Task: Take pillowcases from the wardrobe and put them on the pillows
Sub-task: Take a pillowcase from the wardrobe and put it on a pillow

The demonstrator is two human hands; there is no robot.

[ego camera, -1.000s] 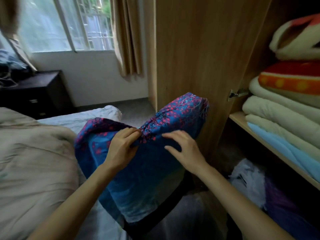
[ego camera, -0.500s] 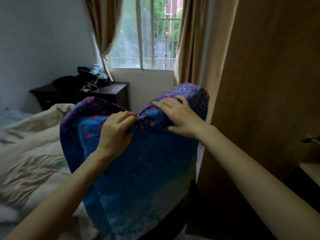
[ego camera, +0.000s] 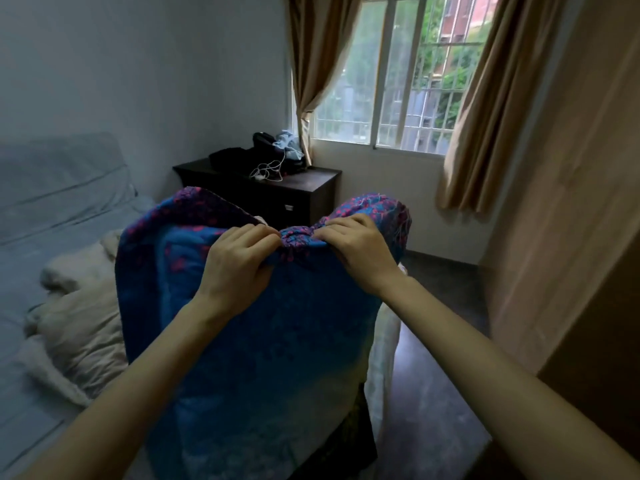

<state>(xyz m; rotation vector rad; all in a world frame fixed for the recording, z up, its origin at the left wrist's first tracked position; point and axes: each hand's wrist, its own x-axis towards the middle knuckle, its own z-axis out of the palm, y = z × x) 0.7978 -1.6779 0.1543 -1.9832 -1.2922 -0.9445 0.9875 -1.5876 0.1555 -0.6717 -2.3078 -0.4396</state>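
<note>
A blue pillowcase (ego camera: pixel 263 341) with pink-red flowers along its top hangs in front of me, bunched at the upper edge. My left hand (ego camera: pixel 239 268) is shut on that top edge left of the middle. My right hand (ego camera: pixel 360 251) grips the same edge just to the right, the two hands almost touching. The cloth drapes down between my forearms toward the floor. A crumpled beige pillow or quilt (ego camera: pixel 79 327) lies on the bed behind the pillowcase, to the left. The wardrobe door (ego camera: pixel 571 237) stands at the right; its shelves are out of view.
The bed (ego camera: pixel 31 306) with a pale blue sheet fills the left side. A dark nightstand (ego camera: pixel 301 195) with clothes and a white cable stands under the window (ego camera: pixel 398 74) with beige curtains. Dark floor (ego camera: pixel 436 358) runs between bed and wardrobe.
My view has swung left, away from the wardrobe shelves toward the bed and window. My right hand went from resting flat on the pillowcase to gripping its top edge beside the left.
</note>
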